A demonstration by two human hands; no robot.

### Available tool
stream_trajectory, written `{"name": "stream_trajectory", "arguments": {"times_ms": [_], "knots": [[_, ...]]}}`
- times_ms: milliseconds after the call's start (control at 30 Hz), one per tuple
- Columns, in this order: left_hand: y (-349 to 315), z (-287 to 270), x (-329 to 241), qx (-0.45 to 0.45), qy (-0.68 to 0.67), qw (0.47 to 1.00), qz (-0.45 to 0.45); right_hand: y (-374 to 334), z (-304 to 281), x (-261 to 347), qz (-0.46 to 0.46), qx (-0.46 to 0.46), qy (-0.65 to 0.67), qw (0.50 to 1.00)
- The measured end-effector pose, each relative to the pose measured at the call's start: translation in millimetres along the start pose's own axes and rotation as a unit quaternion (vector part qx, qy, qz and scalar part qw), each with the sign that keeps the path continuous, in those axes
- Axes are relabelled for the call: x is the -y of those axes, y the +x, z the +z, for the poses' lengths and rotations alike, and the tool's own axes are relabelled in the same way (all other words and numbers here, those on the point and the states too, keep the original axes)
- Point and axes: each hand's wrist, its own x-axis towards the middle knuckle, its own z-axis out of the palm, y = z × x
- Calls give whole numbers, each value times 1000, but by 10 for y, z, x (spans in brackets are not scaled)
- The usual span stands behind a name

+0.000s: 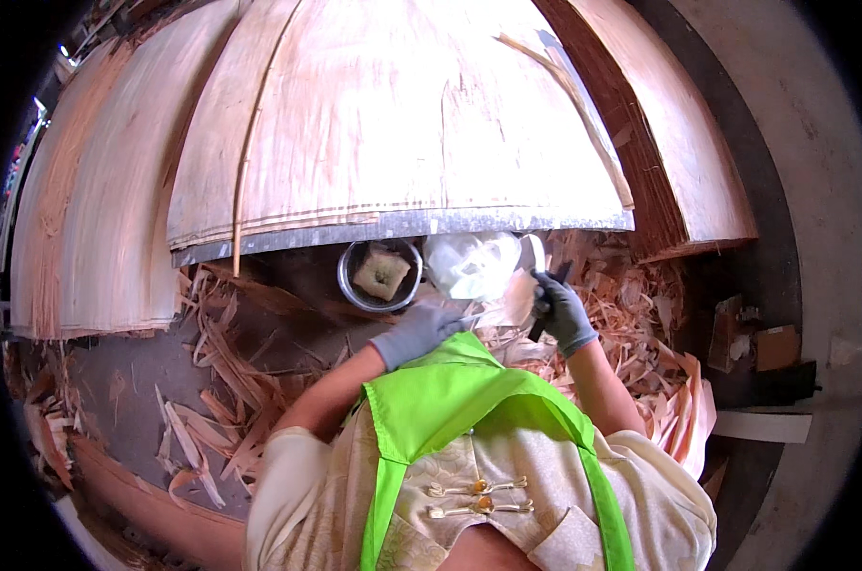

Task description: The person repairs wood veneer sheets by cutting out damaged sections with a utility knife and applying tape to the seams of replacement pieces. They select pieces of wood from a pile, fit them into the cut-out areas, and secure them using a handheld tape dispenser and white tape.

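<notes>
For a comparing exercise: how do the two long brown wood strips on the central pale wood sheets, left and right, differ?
The left strip looks narrower; the right strip broader. The left strip juts past the front edge of the pale sheets; the right strip ends near it. Both lie on those sheets.

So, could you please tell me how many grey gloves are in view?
2: one grey glove on the left hand, near the metal bowl, and one on the right hand, which holds a dark object. No others show, though the wood scraps could hide some.
</notes>
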Motion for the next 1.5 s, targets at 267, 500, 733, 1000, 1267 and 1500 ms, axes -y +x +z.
{"name": "stream_trajectory", "arguments": {"times_ms": [267, 500, 733, 1000, 1267, 1500], "knots": [[-418, -380, 337, -45, 135, 977, -158, 606, -1807, 838, -144, -225, -95, 959], [1586, 218, 16, -265, 105, 943, -173, 1616, -1424, 1782, -69, 81, -460, 881], [2615, 815, 117, -349, 216, 866, -286, 2666, -785, 1825, 28, 245, -466, 849], [3219, 1112, 433, -154, 445, 852, -227, 3215, -969, 1652, 84, 240, -483, 838], [3336, 1132, 470, -93, 438, 849, -280, 2915, -1221, 1692, 66, 201, -421, 882], [3283, 997, 470, -110, 332, 883, -313, 2327, -1038, 1519, 72, 240, -520, 816]]}}
